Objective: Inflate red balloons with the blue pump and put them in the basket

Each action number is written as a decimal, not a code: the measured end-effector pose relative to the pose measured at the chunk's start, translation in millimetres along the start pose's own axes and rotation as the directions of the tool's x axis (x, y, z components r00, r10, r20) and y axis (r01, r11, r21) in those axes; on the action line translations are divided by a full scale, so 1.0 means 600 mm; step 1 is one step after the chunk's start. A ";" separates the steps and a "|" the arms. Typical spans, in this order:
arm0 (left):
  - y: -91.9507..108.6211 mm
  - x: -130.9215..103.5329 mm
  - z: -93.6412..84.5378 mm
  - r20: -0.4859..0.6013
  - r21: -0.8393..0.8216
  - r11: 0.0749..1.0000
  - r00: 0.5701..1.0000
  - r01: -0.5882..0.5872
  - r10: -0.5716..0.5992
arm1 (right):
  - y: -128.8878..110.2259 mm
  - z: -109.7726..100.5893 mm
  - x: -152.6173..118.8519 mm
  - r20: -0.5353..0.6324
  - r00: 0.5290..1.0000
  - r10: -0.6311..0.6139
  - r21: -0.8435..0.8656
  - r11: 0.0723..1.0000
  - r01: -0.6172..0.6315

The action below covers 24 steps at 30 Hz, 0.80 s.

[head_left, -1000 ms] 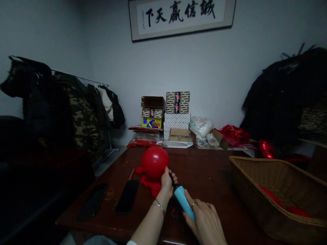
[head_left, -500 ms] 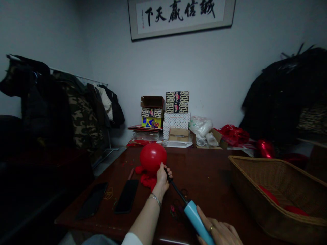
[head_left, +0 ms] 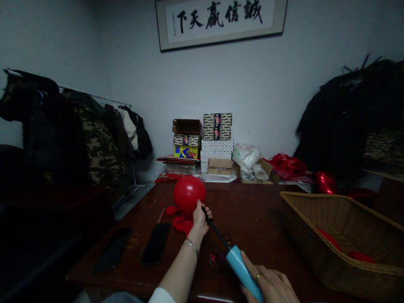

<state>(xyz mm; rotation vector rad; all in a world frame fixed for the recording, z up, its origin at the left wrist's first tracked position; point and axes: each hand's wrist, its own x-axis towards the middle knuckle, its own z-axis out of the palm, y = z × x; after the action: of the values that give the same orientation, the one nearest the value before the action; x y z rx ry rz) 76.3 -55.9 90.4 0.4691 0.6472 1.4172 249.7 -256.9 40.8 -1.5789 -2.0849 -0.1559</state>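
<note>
A round, inflated red balloon (head_left: pixel 188 192) sits at the front tip of a blue hand pump (head_left: pixel 242 269). My left hand (head_left: pixel 200 219) is closed around the balloon's neck and the pump's black nozzle end. My right hand (head_left: pixel 269 282) grips the blue barrel near the bottom edge of the view, a ring on one finger. Between barrel and nozzle a length of black rod shows. Beneath the balloon, limp red balloons (head_left: pixel 180 224) lie in a pile on the dark wooden table (head_left: pixel 246 210).
Left of my forearm lie a black phone (head_left: pixel 156 243), another dark flat device (head_left: pixel 112 249) and rubber bands (head_left: pixel 133 240). A wicker basket (head_left: pixel 344 206) holding red items stands at right. Stacked boxes (head_left: pixel 217 147) and a plastic bag (head_left: pixel 248 156) line the table's back.
The view has shifted slightly. Both hands keep their hold, and the pump and balloon look almost the same as before.
</note>
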 end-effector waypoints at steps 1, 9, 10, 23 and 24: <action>-0.003 -0.002 0.000 0.008 0.004 1.000 1.000 0.003 -0.003 | -0.006 -0.001 0.007 -0.010 1.000 0.002 -0.011 1.000 -0.003; -0.041 -0.023 0.005 0.040 0.022 0.999 0.998 0.045 -0.045 | -0.062 -0.009 0.075 -0.051 0.992 0.113 -0.077 0.990 -0.117; -0.043 -0.025 0.006 0.048 0.023 0.998 0.997 0.058 -0.059 | -0.066 -0.009 0.082 -0.050 0.992 0.117 -0.081 0.989 -0.121; -0.045 -0.019 -0.004 0.017 0.069 0.997 0.999 0.031 -0.032 | -0.069 0.004 0.074 -0.045 0.992 0.121 -0.102 0.987 -0.125; -0.044 -0.017 -0.003 0.018 0.068 0.997 0.999 0.026 -0.028 | -0.064 0.006 0.070 -0.054 0.993 0.106 -0.102 0.989 -0.111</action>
<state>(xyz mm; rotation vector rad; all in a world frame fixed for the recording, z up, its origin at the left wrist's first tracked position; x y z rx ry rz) 94.8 -69.2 73.1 0.5248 0.6850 1.3669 204.9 -231.6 65.5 -1.7287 -1.9769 -0.2659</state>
